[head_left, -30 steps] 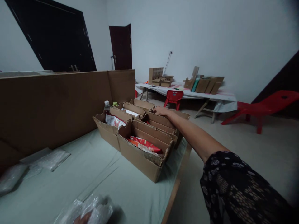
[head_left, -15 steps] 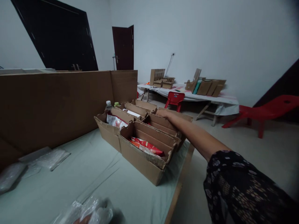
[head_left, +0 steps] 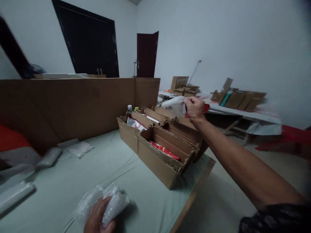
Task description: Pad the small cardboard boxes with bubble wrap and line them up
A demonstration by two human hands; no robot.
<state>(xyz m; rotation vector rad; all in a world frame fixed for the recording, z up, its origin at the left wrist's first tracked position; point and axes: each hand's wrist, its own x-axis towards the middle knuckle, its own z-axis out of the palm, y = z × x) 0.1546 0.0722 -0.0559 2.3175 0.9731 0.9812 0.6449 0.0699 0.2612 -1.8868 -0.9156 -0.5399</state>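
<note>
My left hand [head_left: 97,216], low in the view, grips a crumpled bundle of clear bubble wrap [head_left: 115,205] just over the green-covered table [head_left: 143,207]. My right hand [head_left: 196,109] is raised above the back of a group of open cardboard boxes [head_left: 155,166]. Its fingers pinch the end of a whitish, see-through plastic piece [head_left: 173,103], whose exact kind I cannot make out. A red packet [head_left: 165,150] lies in the nearest box. A white and red packet [head_left: 136,124] sits in the box to its left.
A tall cardboard panel [head_left: 97,106] stands along the table's far left. Clear plastic packs [head_left: 48,158] and a white roll-like pack [head_left: 16,197] lie at the left. A capped bottle [head_left: 129,109] stands behind the boxes. Another table [head_left: 262,121] holds more cardboard boxes.
My right hand has come up out of the rear box with the whitish plastic piece. My left hand and its bubble wrap show more fully. The view has turned left.
</note>
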